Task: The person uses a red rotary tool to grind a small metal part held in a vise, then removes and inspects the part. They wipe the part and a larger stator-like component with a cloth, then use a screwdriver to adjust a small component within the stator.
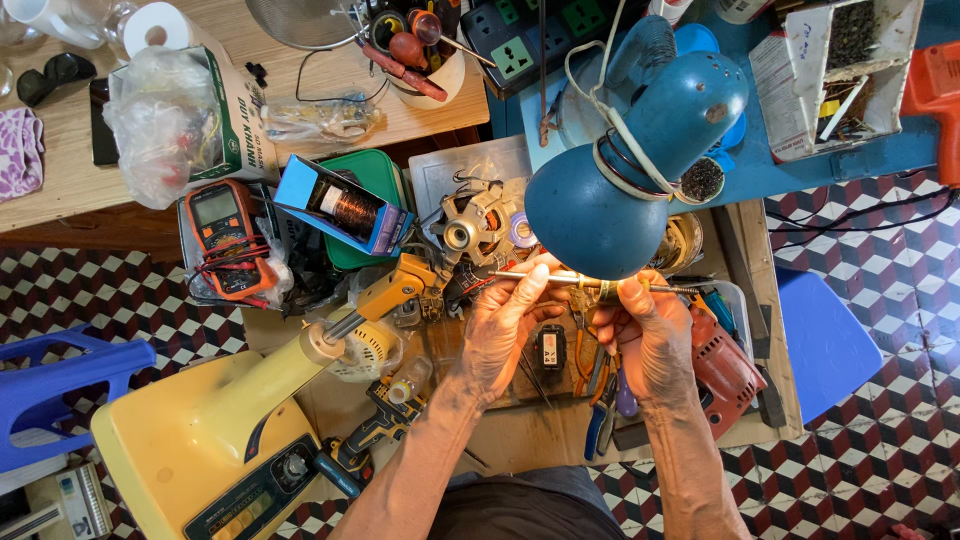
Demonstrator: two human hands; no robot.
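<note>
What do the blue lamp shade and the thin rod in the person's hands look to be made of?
The blue lamp shade looks like painted metal: smooth semi-gloss coat, chipped spot and vent holes near its top. The thin rod, held by the left hand and right hand, looks like bare metal, silvery with a brass-coloured part near the right hand.

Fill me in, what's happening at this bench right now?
A person sits at a cluttered workbench, holding a thin metal rod level between both hands under a blue desk lamp. The left hand pinches one end, and the right hand grips the other end, where a small brass-coloured part sits. An orange multimeter, a blue box holding a copper wire spool, pliers and a red power tool lie around them. A yellow machine stands at the left.
</note>
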